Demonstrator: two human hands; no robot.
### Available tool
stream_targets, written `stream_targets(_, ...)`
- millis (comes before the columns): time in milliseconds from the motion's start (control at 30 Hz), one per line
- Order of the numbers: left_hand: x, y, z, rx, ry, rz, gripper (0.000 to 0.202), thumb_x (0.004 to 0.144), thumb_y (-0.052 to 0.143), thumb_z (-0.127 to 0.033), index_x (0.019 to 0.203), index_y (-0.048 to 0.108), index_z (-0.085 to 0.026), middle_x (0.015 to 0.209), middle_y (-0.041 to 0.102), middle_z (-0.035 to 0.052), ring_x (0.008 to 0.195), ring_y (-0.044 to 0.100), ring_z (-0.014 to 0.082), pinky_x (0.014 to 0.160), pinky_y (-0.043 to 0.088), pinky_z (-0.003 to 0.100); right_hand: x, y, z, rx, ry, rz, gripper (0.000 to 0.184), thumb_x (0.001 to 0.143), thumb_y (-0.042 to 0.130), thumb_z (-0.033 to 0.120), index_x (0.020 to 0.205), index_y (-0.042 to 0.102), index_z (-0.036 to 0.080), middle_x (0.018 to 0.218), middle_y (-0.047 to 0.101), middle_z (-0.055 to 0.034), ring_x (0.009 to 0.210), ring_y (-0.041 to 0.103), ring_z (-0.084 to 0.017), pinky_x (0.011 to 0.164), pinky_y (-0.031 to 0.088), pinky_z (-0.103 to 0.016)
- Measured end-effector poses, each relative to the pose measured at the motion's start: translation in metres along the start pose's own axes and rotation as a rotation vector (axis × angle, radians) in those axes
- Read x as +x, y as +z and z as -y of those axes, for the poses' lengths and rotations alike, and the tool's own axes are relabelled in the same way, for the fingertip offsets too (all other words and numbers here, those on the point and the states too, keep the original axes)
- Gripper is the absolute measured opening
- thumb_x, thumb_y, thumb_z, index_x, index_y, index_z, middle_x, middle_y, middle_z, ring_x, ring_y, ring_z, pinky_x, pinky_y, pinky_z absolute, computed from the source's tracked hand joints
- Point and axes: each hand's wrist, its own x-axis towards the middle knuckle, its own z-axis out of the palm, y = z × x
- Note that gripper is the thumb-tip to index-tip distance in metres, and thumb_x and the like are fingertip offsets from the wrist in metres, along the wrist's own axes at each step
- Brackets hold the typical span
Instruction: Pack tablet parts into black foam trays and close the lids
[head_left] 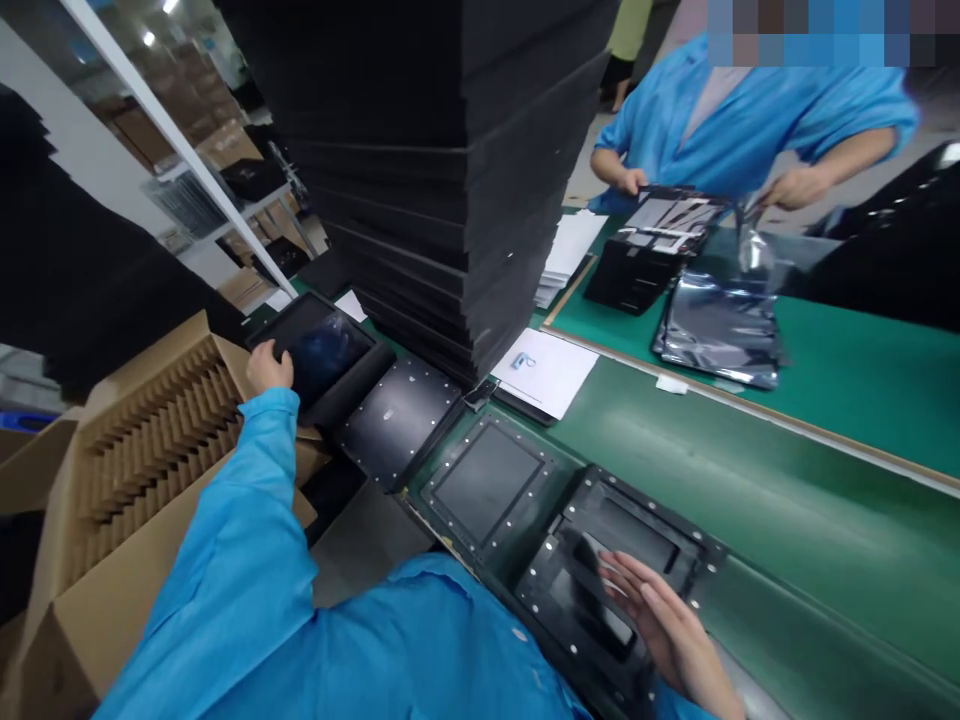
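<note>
At the left, my left hand (270, 368) reaches to the near edge of an open black case (322, 345) with a dark glossy panel inside. Its fingers are bent, with the thumb a little apart, and nothing shows in its grasp. My right hand (667, 620) is over a black case with studs along its rim (690, 545), fingers stretched out and palm turned sideways. Close by its fingertips is a dark, shiny flat piece (592, 585), blurred and tilted in the recess. Whether the fingertips touch it I cannot tell.
Between my hands lie a studded black case (401, 415) and a black-framed plate (491, 480). A tall black stack (420, 180) rises behind them. A carton with cardboard dividers (64, 560) stands left. Across the green bench (750, 455), a co-worker (750, 120) handles shiny bags (724, 325).
</note>
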Motion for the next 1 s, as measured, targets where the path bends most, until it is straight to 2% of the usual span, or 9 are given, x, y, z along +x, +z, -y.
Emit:
stream_targets(67,0.005,0.025,0.000,-0.007,0.003,0.021,0.051,0.091,0.047,-0.031,0.134,0.044,-0.004,0.143,0.042,0.0208,0.132,0.037,0.0332,0.108,0.030,0.046,-0.001,0.012,-0.006,-0.028,0.037,-0.015,0.054,0.059,0.073,0.063,0.095,0.073,0.023,0.116,0.066,-0.0163,0.104,0.063,-0.036,0.087,0.053,-0.049)
stream_targets(167,0.005,0.074,-0.010,-0.020,0.033,0.204,0.047,0.088,0.052,-0.036,0.128,0.053,-0.012,0.140,0.046,0.0190,0.129,0.041,0.0343,0.104,0.035,0.048,-0.001,0.037,-0.014,-0.086,0.058,-0.047,0.056,0.061,0.070,0.066,0.096,0.072,0.022,0.115,0.067,-0.0158,0.104,0.064,-0.036,0.087,0.053,-0.049)
stream_targets(233,0.001,0.099,-0.018,-0.032,0.053,0.245,0.044,0.091,0.044,-0.036,0.128,0.053,-0.015,0.141,0.045,0.0177,0.130,0.039,0.0331,0.104,0.034,0.048,-0.003,0.055,-0.016,-0.119,0.048,-0.074,0.057,0.062,0.068,0.067,0.097,0.072,0.022,0.114,0.067,-0.0163,0.103,0.064,-0.035,0.086,0.053,-0.049)
stream_targets(367,-0.012,0.121,-0.031,-0.041,0.133,0.192,0.050,0.089,0.046,-0.048,0.124,0.056,-0.014,0.133,0.050,0.0188,0.125,0.042,0.0343,0.101,0.036,0.045,-0.009,0.084,-0.006,-0.176,0.067,-0.080,0.058,0.062,0.071,0.065,0.099,0.072,0.021,0.114,0.067,-0.0162,0.103,0.064,-0.034,0.090,0.052,-0.048)
stream_targets(433,-0.017,0.122,-0.036,0.000,0.167,0.219,0.050,0.085,0.052,-0.049,0.121,0.056,-0.015,0.125,0.054,0.0187,0.118,0.046,0.0347,0.095,0.039,0.044,-0.013,0.093,-0.001,-0.181,0.087,-0.097,0.058,0.061,0.072,0.065,0.099,0.072,0.022,0.114,0.067,-0.0151,0.103,0.064,-0.034,0.091,0.051,-0.048)
stream_targets(567,-0.020,0.121,-0.042,0.084,0.190,0.253,0.038,0.087,0.050,-0.033,0.120,0.055,-0.015,0.120,0.055,0.0178,0.113,0.049,0.0327,0.090,0.041,0.042,-0.021,0.102,0.002,-0.182,0.109,-0.152,0.059,0.058,0.073,0.067,0.096,0.073,0.022,0.112,0.068,-0.0139,0.104,0.064,-0.034,0.093,0.050,-0.047)
stream_targets(700,-0.020,0.113,-0.031,0.143,0.199,0.290,0.038,0.085,0.052,-0.029,0.121,0.052,-0.017,0.122,0.052,0.0170,0.113,0.049,0.0317,0.088,0.042,0.042,-0.028,0.100,0.000,-0.222,0.115,-0.171,0.055,0.061,0.072,0.065,0.096,0.073,0.022,0.110,0.069,-0.0111,0.104,0.064,-0.033,0.095,0.050,-0.045)
stream_targets(867,-0.031,0.088,-0.009,0.252,0.094,0.424,0.038,0.082,0.054,-0.023,0.120,0.052,-0.018,0.120,0.052,0.0166,0.111,0.051,0.0320,0.082,0.046,0.042,-0.040,0.069,-0.005,-0.281,0.106,-0.142,0.053,0.062,0.069,0.066,0.097,0.074,0.025,0.111,0.070,-0.0073,0.107,0.063,-0.033,0.096,0.050,-0.044)
stream_targets(1000,-0.035,0.048,-0.018,0.257,0.172,0.349,0.032,0.084,0.051,-0.021,0.116,0.055,-0.021,0.122,0.051,0.0128,0.113,0.050,0.0288,0.084,0.046,0.038,-0.030,0.036,-0.005,-0.340,0.088,0.005,0.052,0.063,0.068,0.067,0.094,0.075,0.027,0.110,0.070,-0.0062,0.110,0.061,-0.033,0.099,0.048,-0.041)
